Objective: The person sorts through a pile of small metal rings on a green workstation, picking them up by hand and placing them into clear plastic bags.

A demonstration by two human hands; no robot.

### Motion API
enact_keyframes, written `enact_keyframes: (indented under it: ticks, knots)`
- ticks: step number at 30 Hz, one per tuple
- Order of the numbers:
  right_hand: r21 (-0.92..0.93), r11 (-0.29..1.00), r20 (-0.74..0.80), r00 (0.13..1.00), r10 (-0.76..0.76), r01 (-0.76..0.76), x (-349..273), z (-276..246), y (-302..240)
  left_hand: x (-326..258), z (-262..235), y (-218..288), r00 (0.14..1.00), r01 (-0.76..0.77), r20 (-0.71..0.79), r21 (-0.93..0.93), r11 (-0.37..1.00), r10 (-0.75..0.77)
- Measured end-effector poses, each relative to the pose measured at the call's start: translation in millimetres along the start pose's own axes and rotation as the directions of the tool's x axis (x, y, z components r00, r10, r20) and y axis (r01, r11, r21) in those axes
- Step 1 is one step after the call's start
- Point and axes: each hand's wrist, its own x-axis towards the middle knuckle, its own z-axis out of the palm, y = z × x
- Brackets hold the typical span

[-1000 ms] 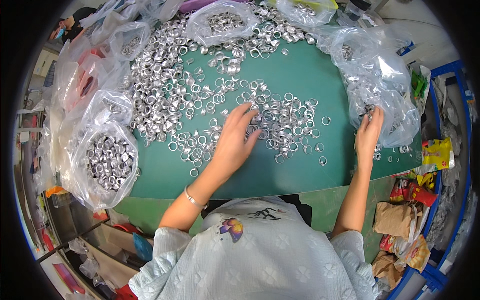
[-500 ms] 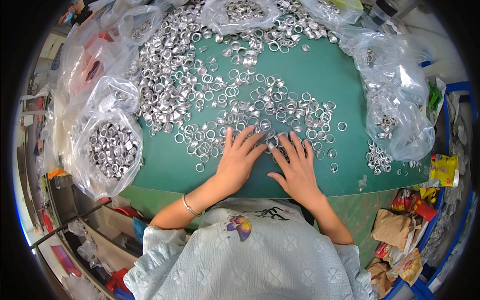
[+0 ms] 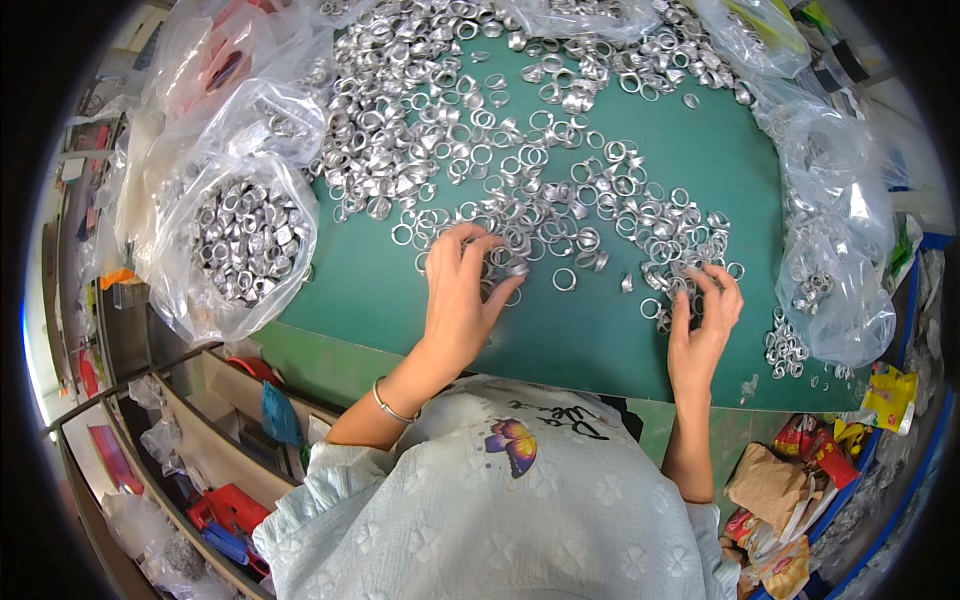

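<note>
Many silver-coloured metal rings (image 3: 520, 205) lie loose and heaped on a green tabletop (image 3: 640, 350). My left hand (image 3: 458, 300), with a bangle (image 3: 390, 402) on its wrist, rests at the near edge of the middle heap. Its fingers curve onto the rings and its thumb stands apart, with a few rings in the gap. Farther right, my right hand (image 3: 705, 325) touches a smaller cluster of rings (image 3: 690, 240) with bent, parted fingers. A single ring (image 3: 564, 280) lies between the hands. Neither hand visibly lifts a ring; some fingertips are hidden among them.
A clear plastic bag (image 3: 180, 290) full of chunkier rings stands open at the left. More clear bags (image 3: 840, 230) with rings lie along the right edge, beside a small ring pile (image 3: 785, 345). Shelving (image 3: 200, 420) is at lower left, packets (image 3: 820, 450) at lower right.
My hands were side by side at the middle and have parted, the right one moving farther right. Rings have spread rightward and bare green tabletop shows between the hands. The view has shifted.
</note>
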Motion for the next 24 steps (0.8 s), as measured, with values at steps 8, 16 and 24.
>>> enact_keyframes:
  ticks: [8,16,24]
  knots:
    - [0.217,0.938,0.23,0.919,-0.319,0.272,-6,30,-60,-6,2,1,0.999,-0.031,0.023,0.052,0.998,0.029]
    - [0.554,0.831,0.356,0.914,-0.194,-0.039,-9,36,-75,-4,-17,8,0.787,0.605,0.504,-0.741,0.292,-0.356]
    - [0.771,0.542,0.46,0.88,-0.114,-0.333,-16,31,-82,-13,-7,-4,0.64,0.713,0.764,-0.55,-0.435,0.083]
